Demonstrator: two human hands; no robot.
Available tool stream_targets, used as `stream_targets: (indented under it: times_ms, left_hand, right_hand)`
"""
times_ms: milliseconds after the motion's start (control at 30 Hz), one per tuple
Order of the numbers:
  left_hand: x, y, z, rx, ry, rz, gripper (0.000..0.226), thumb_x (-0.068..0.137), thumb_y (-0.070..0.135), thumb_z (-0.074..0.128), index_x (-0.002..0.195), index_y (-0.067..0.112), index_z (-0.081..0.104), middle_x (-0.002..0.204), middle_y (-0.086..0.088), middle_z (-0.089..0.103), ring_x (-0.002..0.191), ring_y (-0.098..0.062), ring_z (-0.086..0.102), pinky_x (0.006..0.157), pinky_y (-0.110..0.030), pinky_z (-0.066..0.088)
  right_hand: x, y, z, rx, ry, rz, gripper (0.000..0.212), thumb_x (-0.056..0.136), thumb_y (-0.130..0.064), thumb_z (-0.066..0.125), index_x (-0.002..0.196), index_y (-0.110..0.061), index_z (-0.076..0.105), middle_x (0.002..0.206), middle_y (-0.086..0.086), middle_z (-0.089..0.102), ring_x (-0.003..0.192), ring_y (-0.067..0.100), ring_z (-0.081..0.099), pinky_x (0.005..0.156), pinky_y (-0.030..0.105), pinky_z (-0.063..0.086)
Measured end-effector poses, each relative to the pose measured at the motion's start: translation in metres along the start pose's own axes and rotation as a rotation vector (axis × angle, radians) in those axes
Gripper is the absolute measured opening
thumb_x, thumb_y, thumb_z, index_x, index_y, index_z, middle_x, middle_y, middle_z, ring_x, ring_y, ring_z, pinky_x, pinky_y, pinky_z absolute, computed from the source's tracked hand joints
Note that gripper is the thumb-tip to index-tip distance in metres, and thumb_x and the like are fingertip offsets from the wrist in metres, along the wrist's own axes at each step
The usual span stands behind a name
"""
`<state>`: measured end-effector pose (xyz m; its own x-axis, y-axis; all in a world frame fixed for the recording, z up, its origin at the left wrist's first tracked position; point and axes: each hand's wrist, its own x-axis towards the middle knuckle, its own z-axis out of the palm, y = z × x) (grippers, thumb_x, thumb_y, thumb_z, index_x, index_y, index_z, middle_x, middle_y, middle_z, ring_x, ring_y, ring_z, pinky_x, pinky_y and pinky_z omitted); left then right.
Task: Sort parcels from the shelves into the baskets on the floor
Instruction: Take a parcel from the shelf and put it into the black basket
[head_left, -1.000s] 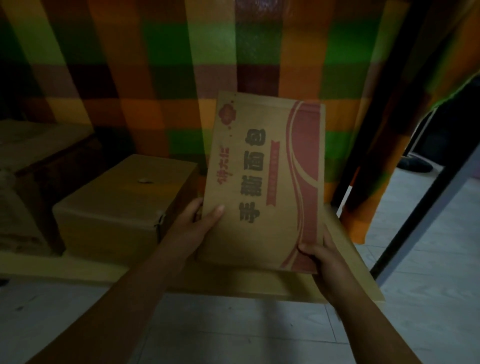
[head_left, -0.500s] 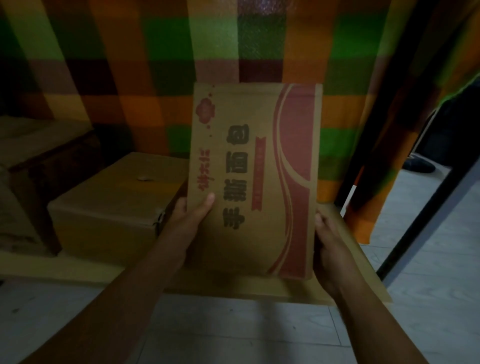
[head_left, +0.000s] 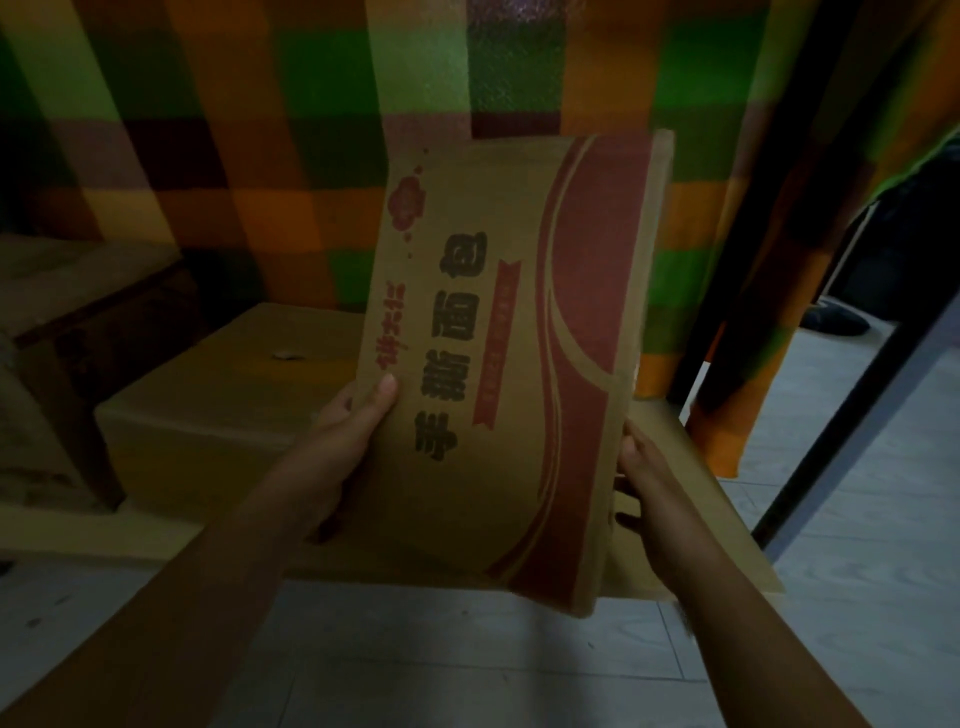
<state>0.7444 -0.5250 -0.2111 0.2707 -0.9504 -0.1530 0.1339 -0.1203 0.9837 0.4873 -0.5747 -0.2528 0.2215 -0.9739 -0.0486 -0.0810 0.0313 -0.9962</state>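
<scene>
A flat printed parcel is held upright over the low shelf, with the left hand and right hand each in a grip on one side edge. A brown box sits shelved at left. No basket is in view, so the sorting appears far from done.

Flat parcel: matt brown cardboard, red print. Curtain: checked woven cloth. Floor: pale wood-grain, smooth.

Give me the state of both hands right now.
Left hand: grips the parcel, thumb on its front near the left edge.
Right hand: holds the same parcel at its right edge.
</scene>
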Motion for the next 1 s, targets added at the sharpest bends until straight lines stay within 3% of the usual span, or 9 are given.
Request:
stream_targets:
  times_ms: [133, 233, 333, 433, 533, 667, 733, 800, 1000]
  left_hand:
    - [-0.004, -0.001, 0.002, -0.010, -0.040, 0.014, 0.042, 0.089, 0.046, 0.045, 0.125, 0.026, 0.050, 0.104, 0.001, 0.066, 0.093, -0.015, 0.061, 0.068, -0.032, 0.047]
    - [0.001, -0.010, 0.006, 0.164, 0.143, 0.158, 0.043, 0.092, 0.043, 0.047, 0.129, 0.022, 0.047, 0.106, 0.005, 0.061, 0.099, -0.014, 0.059, 0.070, -0.027, 0.045]
    - [0.009, -0.018, 0.011, 0.401, 0.291, 0.282, 0.052, 0.096, 0.047, 0.038, 0.144, 0.028, 0.032, 0.132, -0.003, 0.051, 0.125, -0.026, 0.047, 0.097, -0.043, 0.043]
    - [0.005, -0.015, 0.023, 0.476, 0.192, 0.264, 0.081, 0.077, 0.076, 0.028, 0.147, 0.043, 0.007, 0.157, -0.002, 0.018, 0.142, -0.029, 0.022, 0.113, -0.054, 0.023]
    - [-0.005, -0.012, 0.042, 0.353, 0.041, 0.274, 0.096, 0.060, 0.083, 0.021, 0.146, 0.047, 0.002, 0.160, 0.004, 0.004, 0.147, -0.021, 0.009, 0.117, -0.052, 0.014]
    - [-0.012, -0.017, 0.054, 0.351, -0.094, 0.320, 0.107, 0.040, 0.096, 0.042, 0.132, 0.068, -0.005, 0.160, 0.011, -0.004, 0.147, -0.013, 0.005, 0.116, -0.050, 0.019]
    - [-0.015, -0.016, 0.056, 0.322, -0.091, 0.323, 0.109, 0.038, 0.089, 0.060, 0.124, 0.077, -0.006, 0.159, 0.012, 0.006, 0.145, -0.015, 0.016, 0.112, -0.051, 0.029]
    - [-0.015, -0.017, 0.056, 0.326, -0.026, 0.335, 0.112, 0.053, 0.070, 0.072, 0.136, 0.064, -0.003, 0.156, 0.007, 0.022, 0.140, -0.016, 0.029, 0.109, -0.048, 0.035]
    - [-0.008, -0.023, 0.041, 0.116, -0.006, 0.333, 0.073, 0.080, 0.021, 0.070, 0.142, 0.032, 0.033, 0.110, 0.020, 0.055, 0.098, 0.004, 0.054, 0.082, -0.017, 0.048]
  right_hand:
    - [-0.001, -0.009, 0.002, 0.093, 0.053, 0.055, 0.094, 0.060, -0.066, 0.055, 0.141, -0.025, 0.033, 0.129, -0.003, 0.051, 0.105, 0.013, 0.050, 0.086, 0.033, 0.039]
    - [0.000, -0.010, 0.006, 0.092, 0.132, 0.035, 0.103, 0.048, -0.062, 0.061, 0.140, -0.023, 0.033, 0.121, -0.002, 0.053, 0.097, 0.014, 0.054, 0.075, 0.035, 0.045]
    - [-0.003, -0.011, 0.016, 0.139, 0.215, -0.008, 0.099, 0.046, -0.057, 0.066, 0.134, -0.023, 0.037, 0.108, -0.007, 0.056, 0.098, 0.018, 0.058, 0.081, 0.042, 0.050]
    - [-0.002, -0.014, 0.027, 0.218, 0.251, -0.061, 0.078, 0.059, -0.045, 0.071, 0.126, -0.021, 0.041, 0.104, -0.008, 0.058, 0.096, 0.017, 0.060, 0.083, 0.044, 0.052]
    - [-0.002, -0.018, 0.032, 0.232, 0.315, -0.126, 0.053, 0.075, -0.023, 0.073, 0.117, -0.025, 0.041, 0.099, -0.012, 0.058, 0.093, 0.014, 0.060, 0.081, 0.040, 0.050]
    - [-0.001, -0.021, 0.028, 0.197, 0.403, -0.190, 0.063, 0.071, -0.030, 0.075, 0.124, -0.022, 0.041, 0.117, -0.001, 0.059, 0.108, 0.023, 0.058, 0.093, 0.048, 0.049]
    - [-0.001, -0.023, 0.029, 0.146, 0.416, -0.227, 0.057, 0.073, -0.031, 0.073, 0.120, -0.026, 0.042, 0.115, -0.005, 0.059, 0.107, 0.020, 0.059, 0.093, 0.049, 0.049]
    - [-0.002, -0.025, 0.033, 0.100, 0.421, -0.263, 0.050, 0.078, -0.029, 0.071, 0.119, -0.027, 0.043, 0.112, -0.007, 0.059, 0.106, 0.017, 0.059, 0.093, 0.046, 0.050]
    - [-0.003, -0.035, 0.036, -0.047, 0.474, -0.358, 0.018, 0.099, -0.027, 0.038, 0.107, -0.028, 0.054, 0.095, -0.018, 0.055, 0.094, 0.009, 0.053, 0.080, 0.033, 0.042]
